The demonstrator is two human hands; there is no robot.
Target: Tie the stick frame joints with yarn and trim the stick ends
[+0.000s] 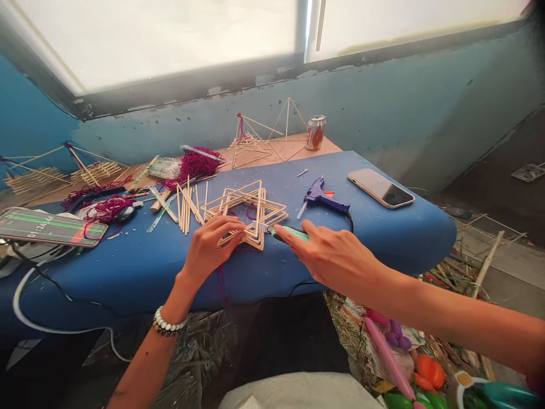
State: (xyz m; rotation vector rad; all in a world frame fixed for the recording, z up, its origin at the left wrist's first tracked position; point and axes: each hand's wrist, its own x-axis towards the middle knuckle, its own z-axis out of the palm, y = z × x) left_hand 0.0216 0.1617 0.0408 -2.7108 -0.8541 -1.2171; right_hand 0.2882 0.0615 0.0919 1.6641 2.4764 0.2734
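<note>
A star-shaped frame of stacked thin wooden sticks lies on the blue table in front of me. My left hand has its fingers closed on the near left side of this frame. In my right hand is a green-handled utility knife, gripped with the index finger stretched along it. Its blade points left and meets the sticks at the frame's near right part. Purple yarn shows inside the frame. Beyond the right hand, a blue glue gun rests on its side with a glue stick beside its nozzle.
Loose sticks lie left of the frame, with purple yarn behind them. A phone lies at right, another phone at left. A can and stick pyramids stand at the back. Cables hang over the front edge.
</note>
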